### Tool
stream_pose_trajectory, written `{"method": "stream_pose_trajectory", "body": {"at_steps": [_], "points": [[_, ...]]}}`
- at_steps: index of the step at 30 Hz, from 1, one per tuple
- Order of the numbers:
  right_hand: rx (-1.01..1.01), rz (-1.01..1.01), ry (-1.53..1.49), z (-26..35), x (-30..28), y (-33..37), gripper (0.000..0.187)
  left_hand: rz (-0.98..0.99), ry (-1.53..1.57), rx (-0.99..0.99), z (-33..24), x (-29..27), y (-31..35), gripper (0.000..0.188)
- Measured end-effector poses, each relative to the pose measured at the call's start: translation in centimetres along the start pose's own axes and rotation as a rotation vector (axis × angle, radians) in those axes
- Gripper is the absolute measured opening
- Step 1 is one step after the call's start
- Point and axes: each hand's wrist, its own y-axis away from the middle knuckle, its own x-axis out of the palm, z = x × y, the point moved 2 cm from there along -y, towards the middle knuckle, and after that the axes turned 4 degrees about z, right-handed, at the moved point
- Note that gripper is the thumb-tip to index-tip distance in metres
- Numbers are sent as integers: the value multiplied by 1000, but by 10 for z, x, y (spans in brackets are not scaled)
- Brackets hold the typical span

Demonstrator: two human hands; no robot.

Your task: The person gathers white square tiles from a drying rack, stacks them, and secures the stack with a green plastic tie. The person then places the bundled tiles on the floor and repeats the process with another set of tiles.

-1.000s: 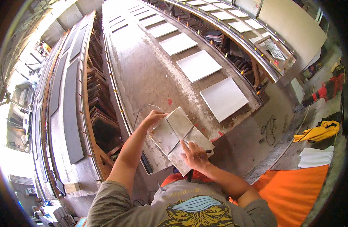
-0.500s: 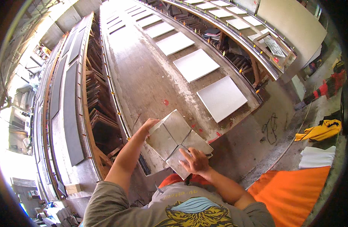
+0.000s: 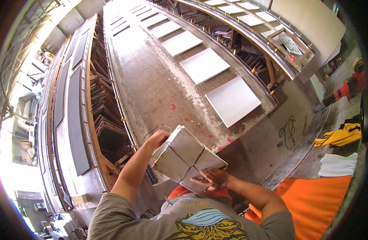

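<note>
Clock centred on the bundle (image 3: 190,158), a stack of pale, square boards tied with dark cord (image 3: 194,166) crossing over its upper face. Bundle sits close to the wearer's front, over the near end of the long table (image 3: 152,92); cannot tell whether it rests on the table or is held clear of it.

Left hand (image 3: 158,139): at 10 o'clock, on the bundle's edge, fingers bent. How tightly it closes on the edge cannot be told; fingertips hidden.

Right hand (image 3: 214,179): at 4 o'clock, fingers spread over the upper face, not visibly closed round anything.

Change over the last half second: bundle turned and tilted, layered edges now showing at the 12 o'clock corner. Right fingertips moved off the cord crossing, down the face toward the near edge. Left hand remains at its side. Judgement: contact now looks more like steadying or turning the bundle than handling the crossing; cord appears to be still on.

Surroundings: white square (image 3: 233,101) at 1 to 2 o'clock, others beyond; orange cloth (image 3: 312,200) near 4; yellow cloth (image 3: 338,136) at 3.
</note>
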Motion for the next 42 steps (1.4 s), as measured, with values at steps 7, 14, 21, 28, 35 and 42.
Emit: {"method": "stream_pose_trajectory", "body": {"at_steps": [7,14,21,28,35,42], "points": [[-25,-110,190,-3,7,10,87,45,355,-163,12,13,1,26],[236,-180,37,-45,-26,18,87,16,720,288,74,9,-86,24],[471,-407,-216,-101,-38,25,112,-8,1302,369,-46,138,-39,42],[557,-452,-414,-116,-54,19,115,115,1320,559,-51,168,-28,63],[694,-461,-444,-111,-93,-47,105,-98,1334,841,28,160,-54,37],[776,-348,-265,-83,-109,-130,95,-683,1151,801,45,180,27,32]]}}
